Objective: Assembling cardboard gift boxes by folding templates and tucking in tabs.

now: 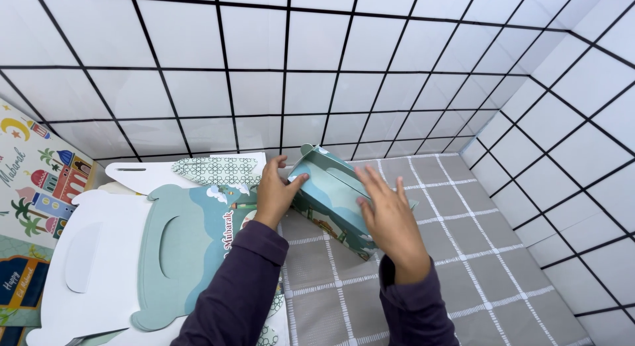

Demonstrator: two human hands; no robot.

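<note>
A partly folded green paper gift box point(329, 187) stands tilted on the grey checked cloth point(463, 253), near the white tiled wall. My left hand point(276, 194) grips its left side, thumb on the upper edge. My right hand point(390, 217) presses flat against the box's right panel, fingers spread. Both arms wear dark purple sleeves. To the left lies a flat, unfolded green box blank point(178, 247) with a handle cut-out, on top of white blanks point(86, 266).
A stack of flat box blanks fills the left side, one with a green lattice pattern point(215, 169). A colourful printed sheet with domes and palms point(40, 180) leans at far left. Tiled walls point(569, 154) close in behind and on the right.
</note>
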